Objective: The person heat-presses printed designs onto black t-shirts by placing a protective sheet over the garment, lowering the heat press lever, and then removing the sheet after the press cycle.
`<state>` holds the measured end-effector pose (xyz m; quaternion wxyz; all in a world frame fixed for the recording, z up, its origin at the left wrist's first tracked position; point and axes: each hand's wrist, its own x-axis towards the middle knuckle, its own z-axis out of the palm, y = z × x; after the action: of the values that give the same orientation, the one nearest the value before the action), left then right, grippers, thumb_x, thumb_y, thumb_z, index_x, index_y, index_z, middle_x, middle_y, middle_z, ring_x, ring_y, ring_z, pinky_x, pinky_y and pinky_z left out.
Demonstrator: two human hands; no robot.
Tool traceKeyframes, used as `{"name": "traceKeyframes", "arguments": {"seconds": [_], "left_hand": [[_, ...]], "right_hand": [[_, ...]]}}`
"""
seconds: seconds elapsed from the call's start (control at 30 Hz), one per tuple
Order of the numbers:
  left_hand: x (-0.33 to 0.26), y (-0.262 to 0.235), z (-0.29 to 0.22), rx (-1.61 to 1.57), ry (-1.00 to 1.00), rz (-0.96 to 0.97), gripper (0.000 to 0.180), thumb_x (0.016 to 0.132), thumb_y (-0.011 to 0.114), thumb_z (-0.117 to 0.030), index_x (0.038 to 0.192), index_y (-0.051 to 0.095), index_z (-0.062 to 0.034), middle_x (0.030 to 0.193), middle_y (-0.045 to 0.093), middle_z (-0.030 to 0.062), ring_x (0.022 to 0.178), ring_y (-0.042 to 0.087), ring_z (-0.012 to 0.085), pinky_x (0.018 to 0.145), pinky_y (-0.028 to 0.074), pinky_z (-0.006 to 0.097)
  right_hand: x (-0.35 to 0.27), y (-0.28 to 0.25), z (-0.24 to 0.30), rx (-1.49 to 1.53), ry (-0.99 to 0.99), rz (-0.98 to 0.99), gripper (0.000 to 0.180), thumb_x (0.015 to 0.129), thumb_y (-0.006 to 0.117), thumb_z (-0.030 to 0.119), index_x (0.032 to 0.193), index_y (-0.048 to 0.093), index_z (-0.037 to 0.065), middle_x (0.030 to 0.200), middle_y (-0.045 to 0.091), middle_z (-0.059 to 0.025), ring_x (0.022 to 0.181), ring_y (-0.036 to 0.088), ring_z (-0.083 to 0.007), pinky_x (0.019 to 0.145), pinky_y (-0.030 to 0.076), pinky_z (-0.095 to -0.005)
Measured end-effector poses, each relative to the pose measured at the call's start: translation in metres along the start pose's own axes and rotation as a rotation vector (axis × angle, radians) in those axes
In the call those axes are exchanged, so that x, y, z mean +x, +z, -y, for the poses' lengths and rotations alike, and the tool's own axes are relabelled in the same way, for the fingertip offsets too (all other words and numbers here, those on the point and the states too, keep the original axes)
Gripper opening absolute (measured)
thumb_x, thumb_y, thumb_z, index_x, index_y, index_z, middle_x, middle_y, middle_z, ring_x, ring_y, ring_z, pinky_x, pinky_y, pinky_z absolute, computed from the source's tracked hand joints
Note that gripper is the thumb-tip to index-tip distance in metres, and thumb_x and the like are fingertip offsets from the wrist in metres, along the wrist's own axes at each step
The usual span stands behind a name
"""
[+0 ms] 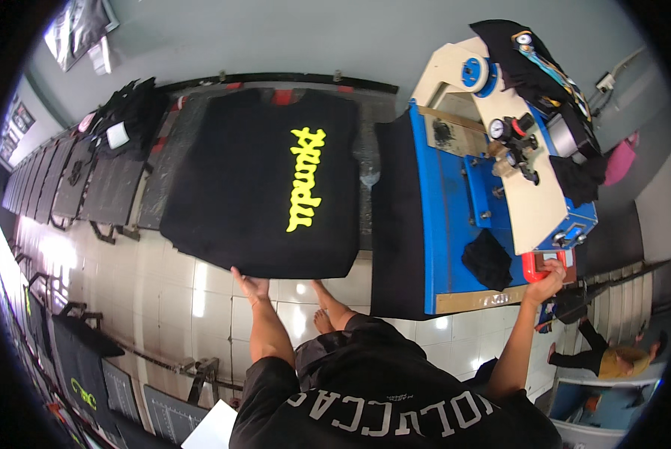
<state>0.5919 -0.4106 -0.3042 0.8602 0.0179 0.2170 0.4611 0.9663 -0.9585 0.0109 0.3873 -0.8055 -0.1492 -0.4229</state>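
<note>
A black T-shirt (253, 187) with bright yellow lettering lies flat on the long dark table, its near edge hanging toward me. My left hand (250, 284) is closed at that near edge, left of its middle; some of the fingers are hidden by the cloth. Over on the right stands a blue and cream press machine (534, 198) with a gauge and knobs. My right hand (547, 282) is closed around a red rounded plastic piece (532, 266) at the machine's near right corner. I cannot make out exactly what that piece is.
Black fabric (399, 232) covers the machine's left side, and a crumpled black cloth (487, 260) sits on its blue bed. Dark boards (70, 179) line up at the left, with black garments (129, 112). Printing racks (114, 382) stand behind me. Another person (621, 361) is at the far right.
</note>
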Motion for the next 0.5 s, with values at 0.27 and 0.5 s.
{"name": "traceKeyframes", "arguments": {"seconds": [0.27, 0.5], "left_hand": [[-0.031, 0.020, -0.008, 0.074, 0.045, 0.050, 0.064, 0.086, 0.067, -0.044, 0.134, 0.052, -0.0055, 0.136, 0.054, 0.0106, 0.127, 0.047, 0.0313, 0.111, 0.033, 0.050], [-0.045, 0.023, -0.001, 0.141, -0.055, 0.073, 0.060, 0.092, 0.063, -0.038, 0.139, 0.046, -0.0027, 0.142, 0.048, 0.0123, 0.131, 0.044, 0.0304, 0.113, 0.031, 0.051]], "right_hand": [[-0.002, -0.004, 0.015, 0.022, -0.044, -0.020, 0.040, 0.091, 0.037, 0.022, 0.069, 0.058, -0.004, 0.074, 0.059, -0.0144, 0.075, 0.054, -0.0258, 0.062, 0.046, -0.0352], [0.009, 0.001, 0.035, -0.008, -0.183, -0.068, 0.038, 0.089, 0.036, 0.021, 0.065, 0.059, 0.001, 0.058, 0.057, -0.0096, 0.065, 0.053, -0.0283, 0.075, 0.040, -0.0415]]}}
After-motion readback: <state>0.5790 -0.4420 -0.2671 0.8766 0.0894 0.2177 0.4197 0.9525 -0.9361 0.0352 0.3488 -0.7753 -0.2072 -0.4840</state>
